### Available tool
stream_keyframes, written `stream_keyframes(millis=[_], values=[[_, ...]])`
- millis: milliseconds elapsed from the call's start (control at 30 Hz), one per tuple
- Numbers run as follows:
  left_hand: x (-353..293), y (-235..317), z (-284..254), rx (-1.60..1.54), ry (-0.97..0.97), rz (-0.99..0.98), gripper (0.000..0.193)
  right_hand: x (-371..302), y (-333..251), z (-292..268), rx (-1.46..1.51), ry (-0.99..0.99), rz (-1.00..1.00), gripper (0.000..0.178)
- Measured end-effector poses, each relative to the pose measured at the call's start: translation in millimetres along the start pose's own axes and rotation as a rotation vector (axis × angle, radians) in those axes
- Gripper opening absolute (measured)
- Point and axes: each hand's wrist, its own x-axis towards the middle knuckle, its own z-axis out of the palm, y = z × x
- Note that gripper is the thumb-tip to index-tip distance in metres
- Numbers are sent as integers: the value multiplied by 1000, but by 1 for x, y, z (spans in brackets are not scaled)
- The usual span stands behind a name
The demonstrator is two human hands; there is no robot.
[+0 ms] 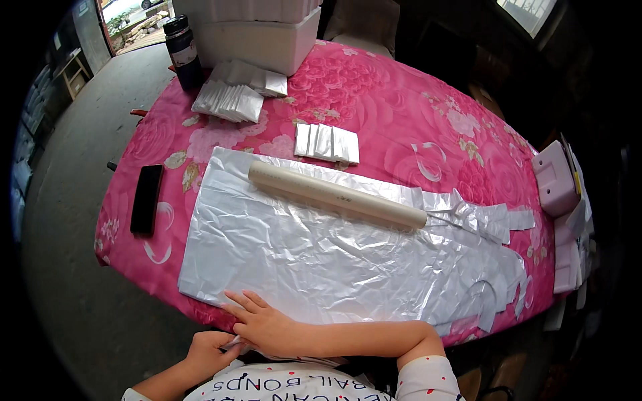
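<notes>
A stack of thin silvery-white plastic bags [301, 267] lies flat and creased across the table, its cut handle ends at the right. On its far part rests a long beige tube [338, 194]. My right hand [267, 327] reaches across to the stack's near left edge, palm down, fingers stretched out and spread. Just below it, at the table's front edge, my left hand [208, 354] is closed in a pinch on a thin white piece [234, 342]. Most of that piece is hidden between the hands, so its kind does not show.
Folded silvery packets [326, 144] lie beyond the tube, with larger piles [231, 100] behind. A black phone [146, 200] lies left. A dark bottle [182, 53] and white foam box [251, 47] stand at the back. Pink plastic containers [556, 177] sit at the right edge.
</notes>
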Motion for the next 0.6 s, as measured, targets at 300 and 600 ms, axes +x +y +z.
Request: stream_keyframes(millis=[300,600], values=[[10,13,-1,-353,170,74,30,-29,135,-175,775,798,624,18],[15,25,11,-584,44,30,28,-34,233,-207,121,796,1208,40]])
